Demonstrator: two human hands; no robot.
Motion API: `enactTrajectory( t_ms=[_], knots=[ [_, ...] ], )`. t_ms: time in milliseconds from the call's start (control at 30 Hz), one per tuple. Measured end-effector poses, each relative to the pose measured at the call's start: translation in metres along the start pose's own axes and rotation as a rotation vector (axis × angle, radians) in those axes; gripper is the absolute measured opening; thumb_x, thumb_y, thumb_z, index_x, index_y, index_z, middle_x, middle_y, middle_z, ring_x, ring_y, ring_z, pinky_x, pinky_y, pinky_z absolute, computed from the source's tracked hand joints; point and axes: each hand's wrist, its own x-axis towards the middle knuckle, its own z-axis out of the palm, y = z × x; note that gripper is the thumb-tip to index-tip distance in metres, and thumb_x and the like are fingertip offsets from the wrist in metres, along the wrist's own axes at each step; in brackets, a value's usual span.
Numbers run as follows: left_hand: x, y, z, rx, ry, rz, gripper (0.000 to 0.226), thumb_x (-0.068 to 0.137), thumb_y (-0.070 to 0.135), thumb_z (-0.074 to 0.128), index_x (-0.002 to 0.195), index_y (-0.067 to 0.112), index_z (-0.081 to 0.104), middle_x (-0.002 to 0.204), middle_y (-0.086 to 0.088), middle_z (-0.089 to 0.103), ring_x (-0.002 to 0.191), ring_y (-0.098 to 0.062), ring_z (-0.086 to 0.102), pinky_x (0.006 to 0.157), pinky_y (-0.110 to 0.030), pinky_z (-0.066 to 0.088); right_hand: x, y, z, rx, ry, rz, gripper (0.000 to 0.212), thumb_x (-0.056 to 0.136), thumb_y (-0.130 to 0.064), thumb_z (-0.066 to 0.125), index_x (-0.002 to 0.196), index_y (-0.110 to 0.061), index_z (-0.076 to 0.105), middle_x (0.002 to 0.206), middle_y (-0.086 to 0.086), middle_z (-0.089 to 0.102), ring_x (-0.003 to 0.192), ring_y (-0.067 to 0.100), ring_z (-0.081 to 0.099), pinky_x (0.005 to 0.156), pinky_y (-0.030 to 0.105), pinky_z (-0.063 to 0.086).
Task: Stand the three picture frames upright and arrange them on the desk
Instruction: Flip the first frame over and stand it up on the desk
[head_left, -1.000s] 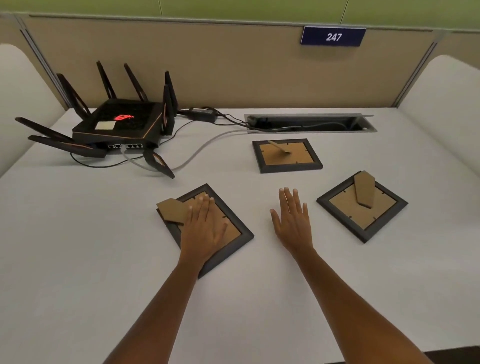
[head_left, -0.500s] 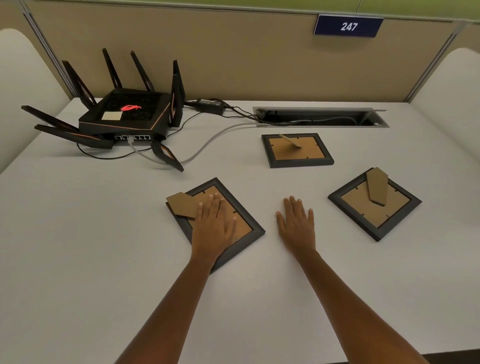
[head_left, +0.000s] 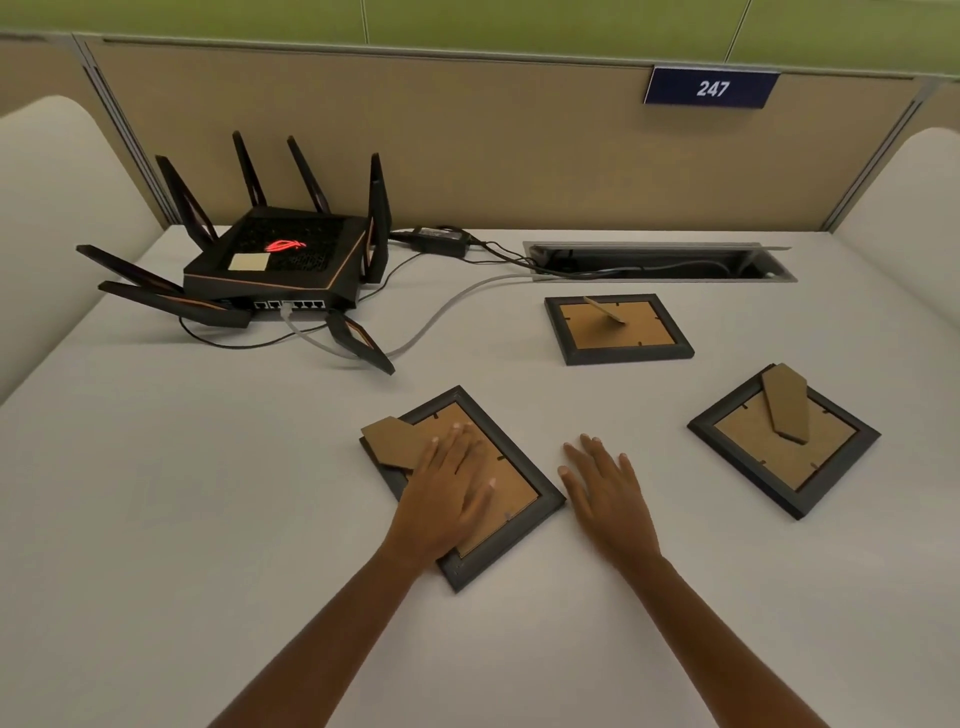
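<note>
Three dark picture frames lie face down on the white desk (head_left: 208, 519), brown backing boards and stands up. The near frame (head_left: 511, 499) lies at the centre; my left hand (head_left: 447, 493) rests flat on its back, fingers spread, beside its folded-out stand. My right hand (head_left: 608, 499) lies flat on the desk just right of that frame, holding nothing. A second frame (head_left: 618, 330) lies farther back. The third frame (head_left: 779, 441) lies turned at an angle to the right.
A black router (head_left: 275, 265) with several antennas stands at the back left, cables (head_left: 441, 317) running to a cable slot (head_left: 660, 262) in the desk. A beige partition with a sign reading 247 (head_left: 710, 88) closes the back. White side panels flank the desk.
The camera view has shifted, so everything sits a little more to the right in the picture. Both hands stay where they were, left on the near frame, right flat on the desk.
</note>
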Motion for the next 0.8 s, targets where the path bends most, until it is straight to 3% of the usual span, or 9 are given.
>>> enactTrajectory(
  t_ms=[100, 200, 267, 333, 500, 600, 700, 800],
  knots=[
    [-0.006, -0.017, -0.010, -0.010, -0.064, 0.101, 0.056, 0.096, 0.035, 0.036, 0.145, 0.013, 0.020, 0.157, -0.009, 0.012, 0.146, -0.023, -0.002, 0.115, -0.029, -0.010, -0.005, -0.003, 0.001, 0.013, -0.040, -0.071, 0.047, 0.094, -0.042, 0.028, 0.136, -0.023, 0.035, 0.151, 0.002, 0.029, 0.142, 0.014, 0.016, 0.116, 0.034, 0.006],
    [-0.013, -0.035, -0.020, 0.036, -0.152, 0.248, 0.064, 0.092, 0.043, 0.039, 0.145, 0.015, 0.015, 0.156, -0.009, 0.008, 0.142, -0.025, -0.010, 0.117, -0.035, -0.009, -0.007, -0.005, -0.003, 0.021, -0.094, -0.143, 0.076, 0.081, -0.070, 0.008, 0.136, -0.024, 0.035, 0.151, -0.001, 0.028, 0.142, 0.011, 0.015, 0.117, 0.034, 0.005],
    [-0.017, -0.045, -0.026, 0.103, -0.174, 0.353, 0.074, 0.087, 0.056, 0.039, 0.145, 0.017, 0.015, 0.156, -0.009, 0.011, 0.142, -0.027, -0.004, 0.119, -0.038, -0.002, -0.007, -0.005, -0.005, 0.013, -0.157, -0.195, 0.091, 0.071, -0.079, 0.001, 0.137, -0.025, 0.032, 0.152, -0.002, 0.025, 0.142, 0.010, 0.013, 0.118, 0.035, 0.004],
    [-0.018, -0.055, -0.032, 0.152, -0.203, 0.404, 0.083, 0.081, 0.066, 0.036, 0.146, 0.021, 0.012, 0.156, -0.005, 0.008, 0.144, -0.024, -0.001, 0.119, -0.039, 0.001, -0.007, -0.005, -0.006, 0.007, -0.184, -0.232, 0.093, 0.069, -0.081, 0.005, 0.138, -0.024, 0.030, 0.152, -0.004, 0.022, 0.141, 0.007, 0.009, 0.118, 0.036, 0.002],
    [-0.020, -0.067, -0.036, 0.137, -0.250, 0.430, 0.092, 0.074, 0.073, 0.041, 0.145, 0.028, 0.005, 0.157, 0.002, 0.002, 0.145, -0.017, -0.004, 0.118, -0.028, -0.008, -0.006, -0.003, -0.007, 0.031, -0.189, -0.263, 0.092, 0.066, -0.084, 0.020, 0.139, -0.027, 0.026, 0.147, -0.016, 0.012, 0.140, 0.003, 0.004, 0.117, 0.034, -0.001],
    [-0.020, -0.067, -0.035, 0.154, -0.215, 0.436, 0.090, 0.075, 0.073, 0.041, 0.146, 0.024, 0.013, 0.155, 0.000, 0.011, 0.144, -0.022, 0.008, 0.118, -0.029, 0.000, -0.004, -0.003, -0.008, 0.048, -0.221, -0.263, 0.097, 0.061, -0.087, 0.023, 0.139, -0.031, 0.021, 0.145, -0.021, 0.007, 0.139, 0.001, -0.001, 0.116, 0.031, -0.005],
    [-0.019, -0.064, -0.037, 0.258, -0.172, 0.480, 0.088, 0.075, 0.071, 0.037, 0.142, 0.015, 0.030, 0.149, -0.009, 0.033, 0.137, -0.029, 0.030, 0.109, -0.046, 0.032, -0.001, -0.006, -0.011, 0.118, -0.251, -0.234, 0.092, 0.065, -0.077, 0.044, 0.139, -0.025, 0.026, 0.143, -0.020, 0.010, 0.138, 0.002, 0.002, 0.113, 0.029, -0.007],
    [-0.018, -0.062, -0.036, 0.304, -0.155, 0.502, 0.086, 0.075, 0.070, 0.037, 0.138, 0.012, 0.038, 0.144, -0.012, 0.044, 0.132, -0.030, 0.042, 0.100, -0.049, 0.042, 0.001, -0.008, -0.010, 0.216, -0.244, -0.196, 0.081, 0.072, -0.045, 0.068, 0.138, -0.020, 0.029, 0.147, -0.012, 0.021, 0.139, 0.005, 0.009, 0.111, 0.026, -0.007]
  ],
)
